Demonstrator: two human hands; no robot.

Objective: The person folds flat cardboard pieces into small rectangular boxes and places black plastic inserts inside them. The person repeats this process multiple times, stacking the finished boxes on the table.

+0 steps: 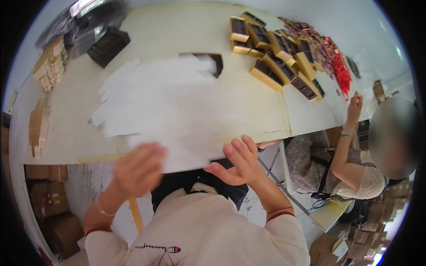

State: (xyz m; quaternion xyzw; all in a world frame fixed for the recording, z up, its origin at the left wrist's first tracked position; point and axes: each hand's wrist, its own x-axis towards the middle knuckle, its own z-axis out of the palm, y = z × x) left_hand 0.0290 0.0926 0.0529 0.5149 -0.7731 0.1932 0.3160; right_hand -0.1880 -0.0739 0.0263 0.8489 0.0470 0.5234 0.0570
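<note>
A blurred white sheet [188, 153], paper or thin card, is between my hands at the table's front edge. Its lower end overhangs the edge. Beyond it a spread pile of flat white pieces [128, 102] covers the middle of the table. My left hand [140, 170] is at the sheet's left side, its fingers smeared by motion, so its grip does not show. At the sheet's lower right corner, my right hand [239, 162] has its fingers apart, thumb stretched toward the sheet. A black tray [217, 64] is partly hidden behind the white pieces.
Gold boxes with black inserts [279, 53] are heaped at the right, before red tasselled cords [341, 73]. A seated person's hand [355, 106] pinches something small and red. Black trays [108, 46], clear plastic and stacked cream card pieces [51, 64] occupy the left.
</note>
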